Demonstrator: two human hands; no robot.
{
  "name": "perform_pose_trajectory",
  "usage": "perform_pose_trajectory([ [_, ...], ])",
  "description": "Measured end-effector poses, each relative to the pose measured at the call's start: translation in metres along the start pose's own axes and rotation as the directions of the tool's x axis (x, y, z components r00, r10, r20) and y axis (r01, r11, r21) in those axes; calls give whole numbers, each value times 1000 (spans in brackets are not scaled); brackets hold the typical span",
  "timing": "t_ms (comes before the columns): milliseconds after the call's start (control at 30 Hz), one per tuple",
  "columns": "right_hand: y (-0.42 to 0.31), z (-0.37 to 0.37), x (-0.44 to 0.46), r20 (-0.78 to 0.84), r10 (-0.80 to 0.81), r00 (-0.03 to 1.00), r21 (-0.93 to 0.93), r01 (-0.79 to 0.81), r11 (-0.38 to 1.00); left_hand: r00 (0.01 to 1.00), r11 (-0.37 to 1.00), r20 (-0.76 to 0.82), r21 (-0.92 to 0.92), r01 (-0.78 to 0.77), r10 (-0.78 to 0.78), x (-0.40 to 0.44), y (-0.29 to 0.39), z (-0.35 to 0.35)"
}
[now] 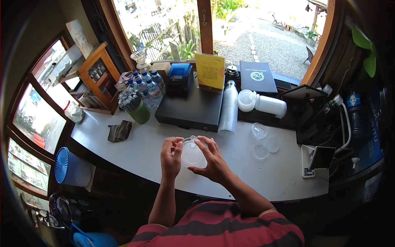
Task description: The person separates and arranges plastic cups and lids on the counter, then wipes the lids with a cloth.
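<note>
A round clear plastic cup lid [192, 155] is held between my two hands above the front of the white counter. My left hand [170, 158] grips its left edge, thumb and fingers near the top. My right hand [211, 158] holds the right side, the fingers at the upper rim and the thumb by the lower rim. A small round tab shows at the lid's top, between the fingertips. To the right, several similar clear lids [260, 151] lie loose on the counter.
Behind my hands are a black cash drawer [187, 110], a tall stack of clear cups [229, 109] and a lying stack of tubs [271, 105]. A green straw holder [139, 112], water bottles [153, 89] and a dark pouch [119, 131] stand left. A small scale [309, 162] sits right.
</note>
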State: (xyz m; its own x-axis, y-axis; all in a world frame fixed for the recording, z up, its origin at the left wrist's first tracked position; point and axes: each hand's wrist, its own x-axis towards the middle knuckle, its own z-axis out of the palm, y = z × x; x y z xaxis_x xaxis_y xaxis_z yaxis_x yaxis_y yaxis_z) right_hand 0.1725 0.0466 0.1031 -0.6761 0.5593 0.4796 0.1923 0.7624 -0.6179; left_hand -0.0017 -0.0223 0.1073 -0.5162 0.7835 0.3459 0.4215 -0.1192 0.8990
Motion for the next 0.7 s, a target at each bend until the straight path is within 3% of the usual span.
perform_pose_trajectory([
  [100,-5,-1,2,11,61,998,-109,-59,992,969,968,-77,111,-225,234,6,-17,-1],
  [200,-3,5,3,27,136,990,-77,-134,988,992,987,84,-143,-79,92,5,-28,0],
  [300,-1,10,1,56,190,980,-12,-190,982,954,903,283,-375,209,-103,-4,-40,7],
  [400,-1,11,2,120,254,960,252,-277,927,965,878,241,-433,205,-106,-8,-43,13],
  [700,16,28,-7,78,192,978,201,-204,958,990,864,98,-486,134,-98,-16,-53,24],
])
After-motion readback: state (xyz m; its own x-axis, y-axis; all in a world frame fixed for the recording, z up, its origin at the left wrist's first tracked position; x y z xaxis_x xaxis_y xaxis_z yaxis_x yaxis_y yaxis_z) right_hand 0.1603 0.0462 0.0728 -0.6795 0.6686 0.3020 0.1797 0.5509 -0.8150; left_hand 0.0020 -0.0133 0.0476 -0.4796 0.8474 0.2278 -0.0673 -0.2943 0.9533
